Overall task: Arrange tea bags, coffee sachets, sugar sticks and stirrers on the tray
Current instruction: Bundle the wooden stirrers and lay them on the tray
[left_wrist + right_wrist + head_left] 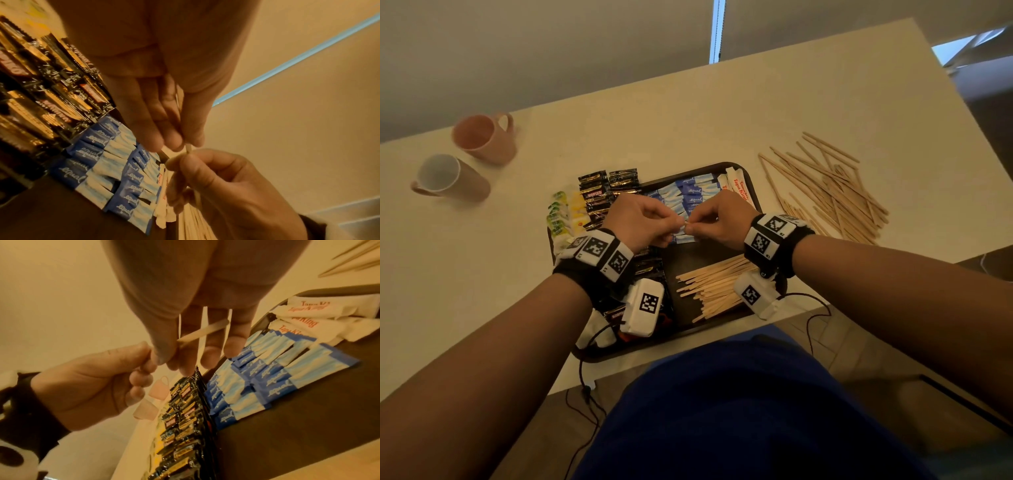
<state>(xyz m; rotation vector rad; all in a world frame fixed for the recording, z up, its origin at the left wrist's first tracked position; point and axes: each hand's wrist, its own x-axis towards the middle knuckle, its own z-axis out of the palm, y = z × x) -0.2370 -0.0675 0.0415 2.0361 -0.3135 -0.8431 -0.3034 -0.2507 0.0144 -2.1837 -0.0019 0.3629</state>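
A dark tray (722,167) holds black coffee sachets (599,195), green and yellow tea bags (561,212), blue sugar sachets (688,195), white sugar sticks (738,186) and a bundle of wooden stirrers (712,284). Above the blue sachets my left hand (674,228) and right hand (698,224) meet fingertip to fingertip. Both pinch one wooden stirrer (203,332). In the right wrist view it runs across my right hand's fingers (234,344), and my left hand (144,360) pinches its near end. In the left wrist view, a short piece of the stirrer (188,148) shows between the two hands.
A heap of loose stirrers (835,195) lies on the beige table right of the tray. Two pink mugs (482,137) (445,178) lie on their sides at the far left. Cables hang off the table's near edge by my lap.
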